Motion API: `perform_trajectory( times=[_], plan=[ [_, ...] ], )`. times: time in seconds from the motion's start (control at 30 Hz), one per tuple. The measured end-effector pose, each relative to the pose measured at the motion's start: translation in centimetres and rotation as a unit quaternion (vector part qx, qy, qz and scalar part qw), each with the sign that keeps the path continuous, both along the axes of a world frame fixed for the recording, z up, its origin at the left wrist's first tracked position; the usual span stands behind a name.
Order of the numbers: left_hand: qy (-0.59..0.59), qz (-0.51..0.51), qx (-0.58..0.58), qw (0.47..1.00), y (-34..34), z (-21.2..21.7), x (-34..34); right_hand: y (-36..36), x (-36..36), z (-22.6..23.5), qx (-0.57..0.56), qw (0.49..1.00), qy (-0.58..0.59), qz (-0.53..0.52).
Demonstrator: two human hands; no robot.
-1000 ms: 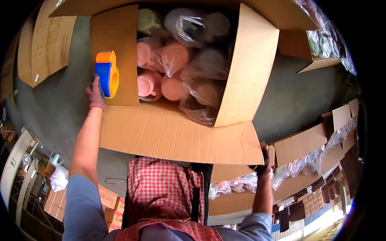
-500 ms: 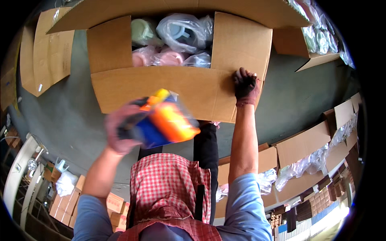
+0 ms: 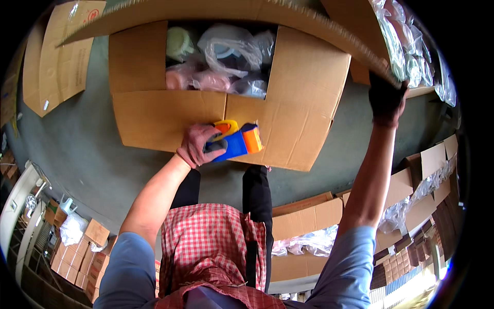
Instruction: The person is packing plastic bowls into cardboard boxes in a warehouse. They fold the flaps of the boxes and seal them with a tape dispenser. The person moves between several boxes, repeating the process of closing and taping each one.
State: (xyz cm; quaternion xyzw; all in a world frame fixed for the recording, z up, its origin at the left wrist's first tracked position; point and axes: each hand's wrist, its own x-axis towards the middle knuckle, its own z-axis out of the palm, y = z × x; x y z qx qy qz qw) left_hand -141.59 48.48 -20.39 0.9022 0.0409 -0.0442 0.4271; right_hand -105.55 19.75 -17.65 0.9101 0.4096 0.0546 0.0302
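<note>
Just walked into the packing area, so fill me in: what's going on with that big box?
A person stands over a large cardboard box on the floor. The left hand holds a blue and orange tape dispenser at the near flaps, which are folded in. The right hand, in a dark glove, grips the far flap. Bagged items show through the gap.

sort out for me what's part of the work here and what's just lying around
In use: tape dispenser in left hand; big carton; far flap held by right hand; bagged goods inside.

Lying about: flat cardboard; small boxes; plastic bags.
</note>
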Motion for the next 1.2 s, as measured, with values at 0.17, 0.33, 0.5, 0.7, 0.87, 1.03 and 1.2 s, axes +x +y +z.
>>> perform_trajectory(
  times=[0.17,0.33,0.5,0.7,0.87,1.03,1.2],
  plan=[
    [0.022,-0.018,-0.021,0.999,0.1,-0.8,-1.5,0.7,-5.4,1.7,0.492,0.658,0.502,-0.27],
    [-0.01,-0.025,-0.028,0.999,0.5,-0.9,-0.3,1.1,-12.7,-1.0,-0.142,0.944,0.281,-0.104],
    [0.079,-0.005,-0.064,0.995,-0.2,-0.2,-0.3,1.1,-16.7,-5.4,-0.097,0.943,0.242,-0.206],
    [0.066,0.35,-0.438,0.826,-1.6,4.1,3.7,0.1,-16.6,-5.9,-0.1,0.943,0.259,-0.184],
    [0.042,0.167,-0.147,0.974,-0.2,-1.6,8.5,0.1,-17.8,-6.3,-0.028,0.948,0.244,-0.204],
    [0.023,0.152,-0.107,0.982,0.1,-1.9,7.7,1.1,-15.5,-4.0,0.126,0.933,0.195,-0.274],
    [0.067,0.148,-0.176,0.971,-0.1,-1.7,7.5,4.2,-12.6,-6.6,0.15,0.928,0.159,-0.302]
  ],
)
